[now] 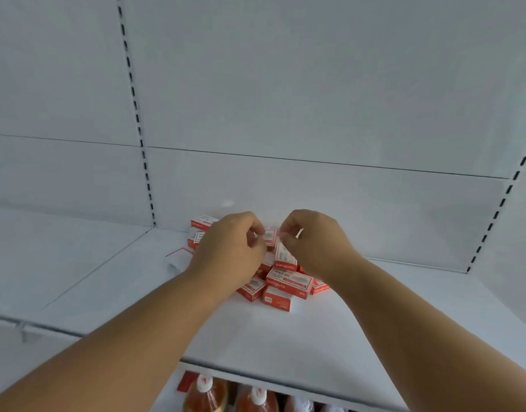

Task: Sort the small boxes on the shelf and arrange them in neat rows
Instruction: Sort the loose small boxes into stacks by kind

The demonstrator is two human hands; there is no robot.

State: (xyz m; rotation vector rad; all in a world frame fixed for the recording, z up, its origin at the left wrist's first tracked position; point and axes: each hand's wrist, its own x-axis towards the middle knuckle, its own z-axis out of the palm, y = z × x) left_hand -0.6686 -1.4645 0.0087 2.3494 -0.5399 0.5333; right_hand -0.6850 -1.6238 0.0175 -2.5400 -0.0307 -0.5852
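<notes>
A loose heap of several small red-and-white boxes lies on the white shelf, near its back. My left hand hovers over the left of the heap with fingers curled, pinching a small box at the top of the pile. My right hand is curled over the right side and pinches an upright box. Two more boxes peek out behind my left hand. Much of the heap is hidden under both hands.
The white back panel has slotted uprights at left and right. A white label lies left of the heap. Below the shelf edge stand bottles with amber liquid. The adjoining shelf extends to the left.
</notes>
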